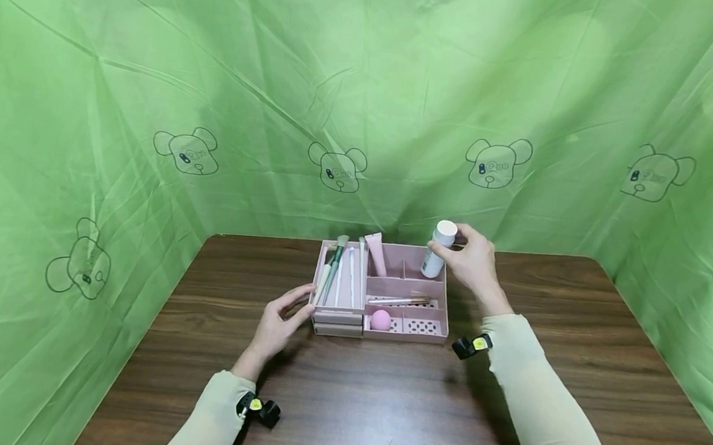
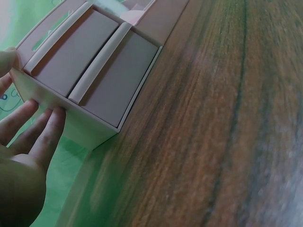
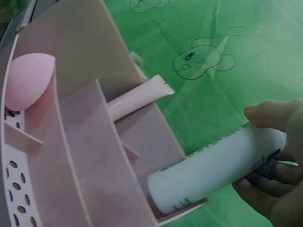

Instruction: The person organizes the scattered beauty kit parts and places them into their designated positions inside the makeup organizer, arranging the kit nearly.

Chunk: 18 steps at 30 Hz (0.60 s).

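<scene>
My right hand (image 1: 474, 261) grips a white bottle (image 3: 213, 168) with green print, thumb on one side and fingers on the other. The bottle tilts over the back right compartment of a pink desktop organizer (image 1: 407, 275), its base within the compartment's walls in the right wrist view. My left hand (image 1: 282, 320) rests its straight fingers (image 2: 49, 130) against the organizer's left side wall, beside two small drawers (image 2: 78, 52). In the organizer's back compartment next to the bottle's stands a pink tube (image 1: 376, 254).
Several makeup brushes (image 1: 334, 263) lie on the organizer's left top tray. A slim pen-like stick (image 1: 397, 301) lies in the middle row, and a pink makeup sponge (image 1: 380, 320) sits in front. The organizer stands on a brown wooden table (image 1: 366, 407), with green cloth (image 1: 404, 113) behind.
</scene>
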Motion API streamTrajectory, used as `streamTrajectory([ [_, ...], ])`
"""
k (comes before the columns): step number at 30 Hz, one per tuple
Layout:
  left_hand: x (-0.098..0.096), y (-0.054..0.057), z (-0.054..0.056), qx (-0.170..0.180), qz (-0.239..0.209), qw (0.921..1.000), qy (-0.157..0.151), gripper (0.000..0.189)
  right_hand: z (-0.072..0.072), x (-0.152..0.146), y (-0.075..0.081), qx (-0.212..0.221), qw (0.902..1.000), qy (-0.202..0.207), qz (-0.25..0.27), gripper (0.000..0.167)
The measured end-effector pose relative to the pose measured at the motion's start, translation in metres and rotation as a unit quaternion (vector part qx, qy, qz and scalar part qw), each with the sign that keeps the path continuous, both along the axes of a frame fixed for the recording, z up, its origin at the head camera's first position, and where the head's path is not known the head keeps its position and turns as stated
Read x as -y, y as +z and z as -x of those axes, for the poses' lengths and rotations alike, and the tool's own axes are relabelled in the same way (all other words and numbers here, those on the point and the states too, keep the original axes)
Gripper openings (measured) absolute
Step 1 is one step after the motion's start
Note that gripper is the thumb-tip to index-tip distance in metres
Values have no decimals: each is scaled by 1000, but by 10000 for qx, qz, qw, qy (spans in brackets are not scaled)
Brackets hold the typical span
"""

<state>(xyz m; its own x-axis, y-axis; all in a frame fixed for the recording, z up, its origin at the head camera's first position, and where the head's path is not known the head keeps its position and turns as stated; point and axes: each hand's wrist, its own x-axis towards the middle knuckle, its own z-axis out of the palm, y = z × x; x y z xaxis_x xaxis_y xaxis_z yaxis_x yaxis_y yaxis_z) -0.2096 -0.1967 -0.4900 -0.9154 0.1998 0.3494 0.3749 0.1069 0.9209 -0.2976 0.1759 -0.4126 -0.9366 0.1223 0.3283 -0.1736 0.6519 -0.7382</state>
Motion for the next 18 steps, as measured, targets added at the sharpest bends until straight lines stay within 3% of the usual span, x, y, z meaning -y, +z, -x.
streamTrajectory([
  [18, 0, 1, 0, -160, 99, 9998, 10, 38, 4, 15, -23, 113, 9994, 79, -302, 54],
])
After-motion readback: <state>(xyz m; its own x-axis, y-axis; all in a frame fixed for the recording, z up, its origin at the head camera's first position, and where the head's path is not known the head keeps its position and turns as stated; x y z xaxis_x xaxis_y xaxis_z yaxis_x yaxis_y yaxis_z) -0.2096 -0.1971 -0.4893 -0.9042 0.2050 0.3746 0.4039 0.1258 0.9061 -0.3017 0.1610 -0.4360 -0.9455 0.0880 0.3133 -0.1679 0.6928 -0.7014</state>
